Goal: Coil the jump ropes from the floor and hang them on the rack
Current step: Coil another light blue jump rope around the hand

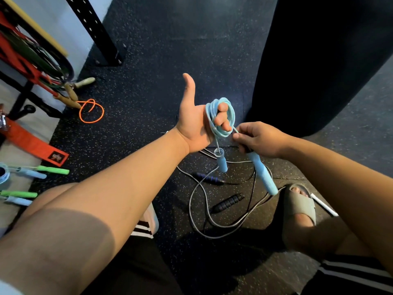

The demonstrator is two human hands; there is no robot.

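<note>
A light blue jump rope (pixel 221 103) is wound in several loops around the fingers of my left hand (pixel 196 122), whose thumb points up and whose fingers curl over the coil. One blue handle (pixel 221 161) dangles below that hand. My right hand (pixel 258 139) grips the top of the other blue handle (pixel 263 174) and pinches the cord just beside the coil. On the floor beneath lie a grey rope (pixel 197 194) with a black handle (pixel 228 202) and a dark blue handle (pixel 209 177). The rack (pixel 27 60) stands at the far left with ropes and bands hanging on it.
An orange rope (pixel 91 111) with wooden handles (pixel 71 92) lies by the rack's foot. Green and blue handles (pixel 32 171) and an orange band (pixel 32 143) sit at the left edge. A black punching bag (pixel 319 60) hangs at right. My sandalled foot (pixel 299 205) rests beside a white stick (pixel 323 204).
</note>
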